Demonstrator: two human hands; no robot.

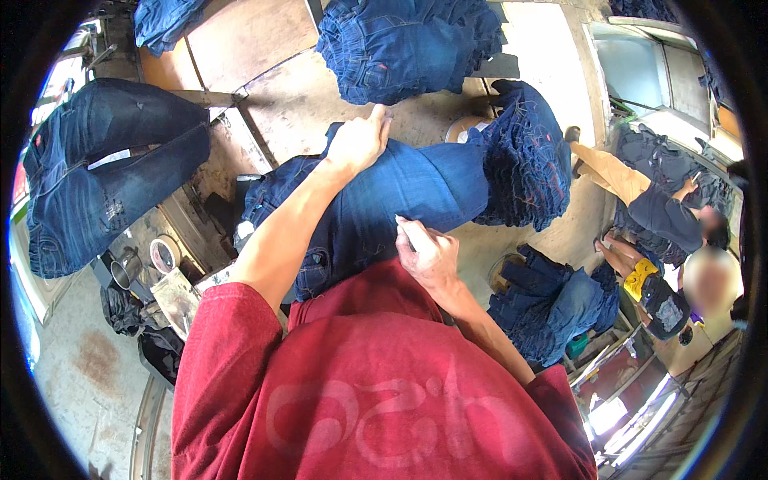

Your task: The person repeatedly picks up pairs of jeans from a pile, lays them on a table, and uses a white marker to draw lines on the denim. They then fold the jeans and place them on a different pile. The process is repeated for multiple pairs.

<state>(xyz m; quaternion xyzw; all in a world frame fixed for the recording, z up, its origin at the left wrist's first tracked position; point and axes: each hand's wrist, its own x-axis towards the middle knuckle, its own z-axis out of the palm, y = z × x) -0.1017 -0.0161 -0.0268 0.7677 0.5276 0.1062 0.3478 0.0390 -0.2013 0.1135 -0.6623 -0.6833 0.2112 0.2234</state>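
A pair of blue jeans (424,180) lies across the middle in front of me, its legs stretching right and its darker waist end at the left. At its far edge is my left hand (360,140), closed, with the fingers curled on the denim and partly hidden. My right hand (432,254) is closed at the near edge, thumb and forefinger pinching the cloth. Right of the jeans, touching the leg ends, stands a thick stack of folded dark jeans (528,156) with loose threads along its edges.
Beyond is another jeans pile (408,48). Dark jeans (112,176) hang at the left, above a tape roll (165,254) and a metal cup (126,270). More jeans (552,300) are heaped at the lower right. Two people (660,208) are at the far right near dark garments.
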